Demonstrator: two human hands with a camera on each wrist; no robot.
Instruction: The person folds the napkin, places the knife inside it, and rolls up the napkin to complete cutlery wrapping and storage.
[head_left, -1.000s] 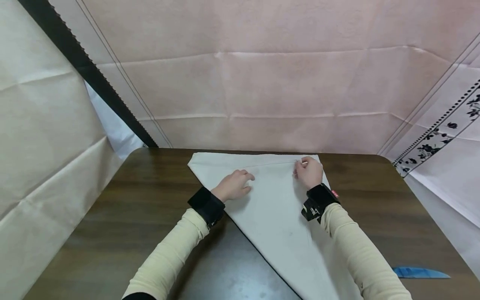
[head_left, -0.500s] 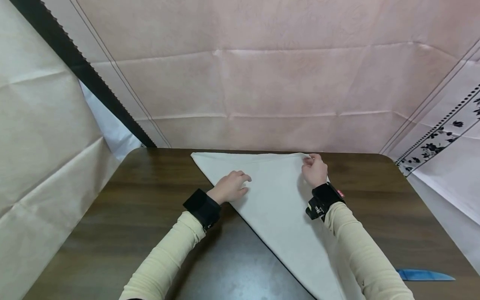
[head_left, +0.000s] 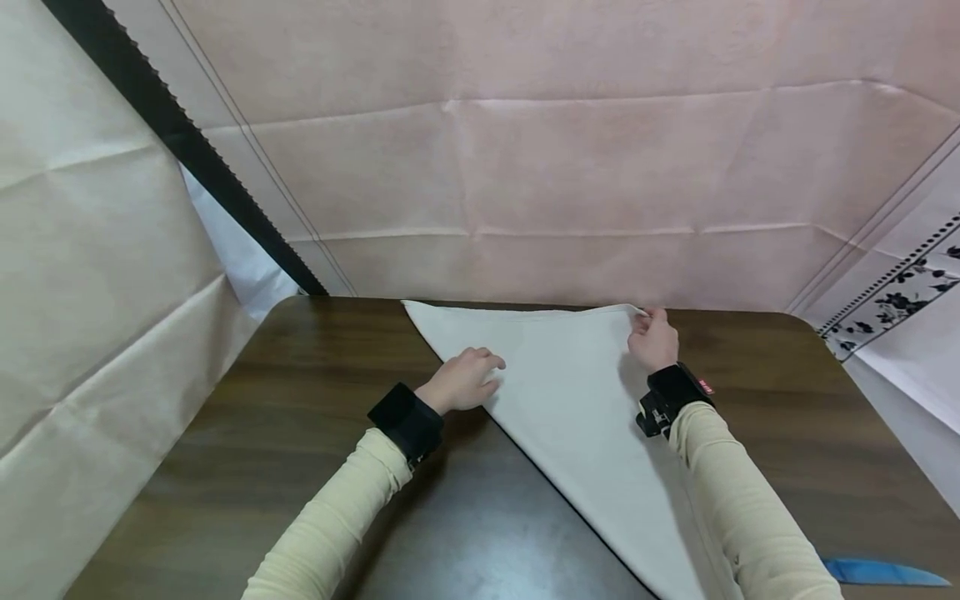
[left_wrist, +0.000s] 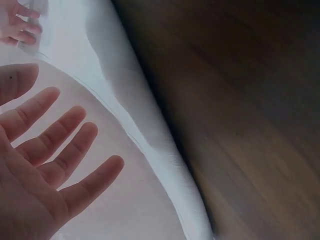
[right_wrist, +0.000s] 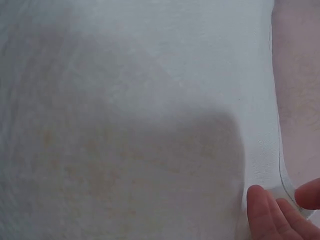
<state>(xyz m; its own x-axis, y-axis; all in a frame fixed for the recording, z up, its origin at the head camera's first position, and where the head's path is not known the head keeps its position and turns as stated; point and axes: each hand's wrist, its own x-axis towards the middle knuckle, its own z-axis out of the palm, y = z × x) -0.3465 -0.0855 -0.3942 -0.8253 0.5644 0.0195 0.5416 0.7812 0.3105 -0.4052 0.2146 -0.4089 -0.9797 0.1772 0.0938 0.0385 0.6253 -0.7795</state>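
Observation:
A white cloth (head_left: 570, 408) lies on the wooden table, tapering toward the near side with a slanted left edge. At its far right corner my right hand (head_left: 655, 340) pinches the hem, and that corner stands slightly raised. In the right wrist view, thumb and fingers (right_wrist: 272, 217) meet over the hemmed corner, and the hand's shadow falls across the cloth (right_wrist: 150, 90). My left hand (head_left: 463, 379) is over the slanted left edge, palm down. The left wrist view shows this hand's fingers (left_wrist: 85, 185) spread and loosely bent, with nothing between them.
A flat, pointed blue piece (head_left: 885, 572) lies on the table at the near right. The dark wooden table (head_left: 262, 400) has rounded far corners. Behind its far edge hangs a pale creased sheet (head_left: 570, 183), with a black band (head_left: 180, 137) at left.
My right hand has shifted outward to the cloth's far right corner and now pinches it; the hem there has lifted. The left hand stays nearly in place. The head view has turned slightly.

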